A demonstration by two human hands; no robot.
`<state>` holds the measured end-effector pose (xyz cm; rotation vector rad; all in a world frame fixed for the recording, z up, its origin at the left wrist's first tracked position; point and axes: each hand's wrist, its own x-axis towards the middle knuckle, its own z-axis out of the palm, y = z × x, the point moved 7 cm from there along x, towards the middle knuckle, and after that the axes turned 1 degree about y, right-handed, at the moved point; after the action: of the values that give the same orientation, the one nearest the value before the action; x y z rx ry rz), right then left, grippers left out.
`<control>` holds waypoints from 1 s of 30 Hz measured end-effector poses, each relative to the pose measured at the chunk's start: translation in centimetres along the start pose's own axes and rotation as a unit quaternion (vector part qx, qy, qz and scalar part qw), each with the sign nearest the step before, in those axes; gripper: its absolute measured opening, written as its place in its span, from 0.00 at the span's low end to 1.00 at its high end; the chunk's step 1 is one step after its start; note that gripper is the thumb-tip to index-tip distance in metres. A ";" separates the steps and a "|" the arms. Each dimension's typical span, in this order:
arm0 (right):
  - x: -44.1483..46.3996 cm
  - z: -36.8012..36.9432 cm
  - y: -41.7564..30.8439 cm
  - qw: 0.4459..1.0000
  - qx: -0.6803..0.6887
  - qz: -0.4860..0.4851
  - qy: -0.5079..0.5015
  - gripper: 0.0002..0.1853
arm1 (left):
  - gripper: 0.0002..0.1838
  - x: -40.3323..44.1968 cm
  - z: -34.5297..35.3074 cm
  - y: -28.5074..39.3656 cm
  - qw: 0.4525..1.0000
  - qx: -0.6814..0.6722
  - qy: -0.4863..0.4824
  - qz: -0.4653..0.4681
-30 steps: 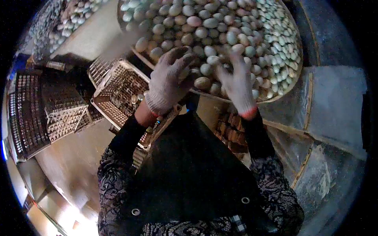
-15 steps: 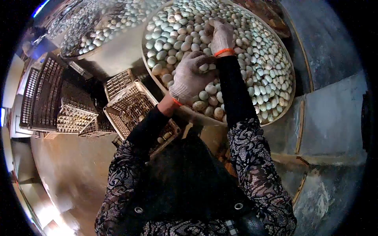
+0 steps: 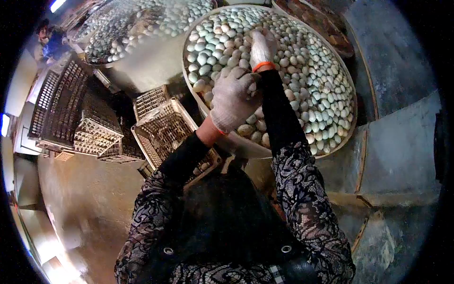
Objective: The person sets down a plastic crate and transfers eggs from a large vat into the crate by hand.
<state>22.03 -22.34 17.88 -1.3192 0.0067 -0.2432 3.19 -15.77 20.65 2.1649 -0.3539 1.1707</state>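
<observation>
A large round vat [image 3: 246, 148] is heaped with pale green and whitish eggs [image 3: 324, 97]. My left hand [image 3: 235, 94], in a whitish knitted glove, is over the vat's near left part, its fingers curled closed. Eggs showed in its grasp a moment ago; the back of the hand and my right forearm now hide them. Farther in, my right hand [image 3: 263, 49], also gloved with an orange cuff, reaches down among the eggs. Its fingertips are blurred and partly hidden, so what they hold does not show.
Left of the vat stands a plastic crate [image 3: 163, 130] with some eggs inside. Stacked crates [image 3: 97, 118] stand farther left. Another egg-filled vat [image 3: 142, 35] is at the back left, with a person [image 3: 49, 45] beyond. Grey panels [image 3: 402, 137] line the right side.
My left hand has turned so that the eggs seen in its grasp are hidden. My right hand has shifted slightly, its fingers now stretching farther away. The view has tilted a little.
</observation>
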 end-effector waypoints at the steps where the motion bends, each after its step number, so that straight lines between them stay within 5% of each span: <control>1: 0.1 -0.3 0.1 0.998 -0.051 -0.015 0.040 0.12 | 0.19 -0.1 0.0 0.1 1.000 0.026 -0.013 -0.004; 2: 0.0 0.2 -0.1 0.998 0.047 -0.042 -0.003 0.11 | 0.19 -0.2 -0.1 0.0 1.000 0.015 -0.007 -0.002; 3: 1.7 -0.3 0.9 0.988 -0.149 -0.040 0.016 0.10 | 0.18 -0.3 0.0 -0.2 1.000 0.003 -0.001 0.001; 5: 4.4 0.0 3.9 0.995 -0.048 -0.082 0.025 0.07 | 0.17 -0.1 0.0 -0.3 1.000 -0.003 0.017 0.001; 8: 5.7 0.6 5.4 0.990 -0.072 -0.120 0.013 0.07 | 0.19 -0.2 0.7 -0.8 0.999 -0.025 -0.015 -0.039; 11: 3.9 0.7 3.1 0.981 -0.057 -0.185 0.004 0.11 | 0.20 0.0 0.7 0.2 0.998 -0.018 -0.054 0.019; 13: 6.5 1.1 6.3 0.964 -0.231 -0.135 0.006 0.22 | 0.22 -0.2 0.4 0.8 0.997 -0.029 -0.055 0.039; 16: 5.2 1.0 3.8 0.944 -0.310 -0.106 0.029 0.26 | 0.20 -1.4 -0.6 3.2 0.989 -0.106 -0.091 0.045; 18: 11.8 1.8 13.1 0.986 0.084 0.132 0.053 0.24 | 0.18 -3.1 -0.8 3.2 0.988 -0.115 -0.098 0.010; 19: 4.4 0.8 3.7 0.946 0.256 0.167 0.103 0.11 | 0.16 -3.8 -0.5 2.4 0.986 -0.127 -0.106 -0.026; 22: 3.3 3.1 -0.5 0.813 0.545 0.203 -0.042 0.11 | 0.14 -5.7 1.2 -0.1 0.983 -0.153 -0.094 -0.044; 25: 1.8 3.1 -4.1 0.695 0.687 0.204 -0.067 0.12 | 0.14 -6.5 -0.9 0.6 0.971 -0.232 0.010 -0.055; 27: 2.3 2.9 -4.7 0.701 0.696 0.158 0.010 0.14 | 0.13 -6.9 -1.9 1.8 0.924 -0.360 -0.003 -0.126; 29: 2.8 2.5 -4.5 0.811 0.576 0.091 0.048 0.19 | 0.13 -5.7 -4.4 4.5 0.961 -0.276 -0.032 -0.015; 30: 1.4 1.4 -5.7 0.951 0.288 -0.057 0.098 0.21 | 0.19 -5.7 -3.7 4.3 0.958 -0.260 -0.121 -0.033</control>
<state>22.64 -22.58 23.86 -0.7098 0.0257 -0.4367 -4.63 -17.05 19.18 1.8320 -0.6157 0.6755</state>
